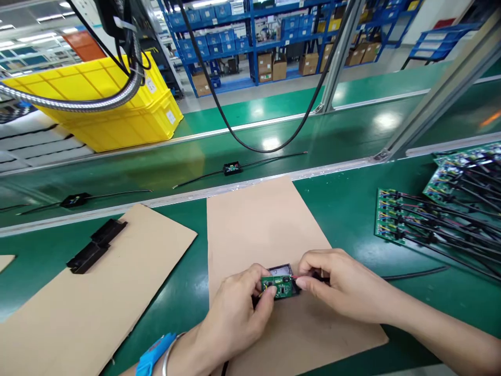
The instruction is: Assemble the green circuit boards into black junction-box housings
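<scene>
A small green circuit board [277, 286] lies at a black plastic case [288, 270] over the middle cardboard sheet [266, 224]. The thumb and fingers of my left hand [245, 300] grip the board's left end. At its right end, my right hand [336, 282] pinches a black cable [415, 273], close to where a thin red wire meets the board. That cable runs out to the right beneath my wrist. Part of the case is hidden under the board and my fingers. A blue wristband [155, 355] is on my left wrist.
Black plastic cases [96, 246] sit on the left cardboard sheet [90, 308]. Circuit boards with cables [391, 216] are piled at the right. Beyond the metal rail, a wired case [232, 167] lies on the green belt [188, 156]. A black cable loop [270, 150] hangs ahead.
</scene>
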{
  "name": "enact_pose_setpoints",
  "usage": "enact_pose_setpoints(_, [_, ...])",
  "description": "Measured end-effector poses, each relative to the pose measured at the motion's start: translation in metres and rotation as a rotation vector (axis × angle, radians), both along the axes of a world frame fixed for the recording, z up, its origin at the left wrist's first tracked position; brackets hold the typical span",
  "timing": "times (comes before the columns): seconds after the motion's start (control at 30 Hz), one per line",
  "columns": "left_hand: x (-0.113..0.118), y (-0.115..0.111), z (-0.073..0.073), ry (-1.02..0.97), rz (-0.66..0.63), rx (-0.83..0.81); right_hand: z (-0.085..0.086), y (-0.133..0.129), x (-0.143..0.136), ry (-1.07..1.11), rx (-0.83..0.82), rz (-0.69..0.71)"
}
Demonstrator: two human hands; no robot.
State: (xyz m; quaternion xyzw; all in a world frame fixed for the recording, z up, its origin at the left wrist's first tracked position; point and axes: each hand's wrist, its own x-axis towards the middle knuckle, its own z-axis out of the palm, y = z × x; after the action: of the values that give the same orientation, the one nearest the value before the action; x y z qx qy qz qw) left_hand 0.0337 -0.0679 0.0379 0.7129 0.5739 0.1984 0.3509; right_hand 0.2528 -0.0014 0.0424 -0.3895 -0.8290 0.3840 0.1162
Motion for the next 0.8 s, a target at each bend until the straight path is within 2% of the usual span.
enact_pose_setpoints(0.07, [0.001,-0.001,-0.003,0.019,0.033,-0.002,-0.004,-0.005,-0.008,-0.017,0.169,-0.026])
enact_pose_setpoints(0.17, [0.008,0.002,-0.005,0.015,0.072,0.007,-0.008,-0.019,-0.028,-0.124,0.607,-0.076])
enact_pose_setpoints(0.23, [0.011,0.005,-0.007,-0.024,0.097,-0.016,-0.006,-0.027,-0.041,-0.225,0.813,-0.014])
enact_pose_setpoints(0.27, [0.011,0.007,-0.008,-0.058,0.104,-0.040,-0.004,-0.029,-0.044,-0.256,0.848,0.043])
enact_pose_setpoints(0.37, [0.003,0.010,-0.008,-0.157,0.097,-0.158,0.001,-0.027,-0.040,-0.244,0.775,0.184])
enact_pose_setpoints(0.43, [-0.005,0.008,-0.007,-0.140,0.050,-0.187,0.001,-0.018,-0.030,-0.225,0.681,0.236])
enact_pose_setpoints(0.6, [-0.017,-0.002,-0.013,0.120,-0.044,0.064,-0.014,0.011,-0.017,-0.212,0.430,0.402])
enact_pose_setpoints(0.7, [-0.016,-0.002,-0.024,0.235,-0.075,0.045,-0.020,0.021,-0.021,-0.187,0.403,0.442])
enact_pose_setpoints(0.8, [-0.017,0.001,-0.032,0.264,-0.102,0.026,-0.019,0.027,-0.026,-0.198,0.435,0.450])
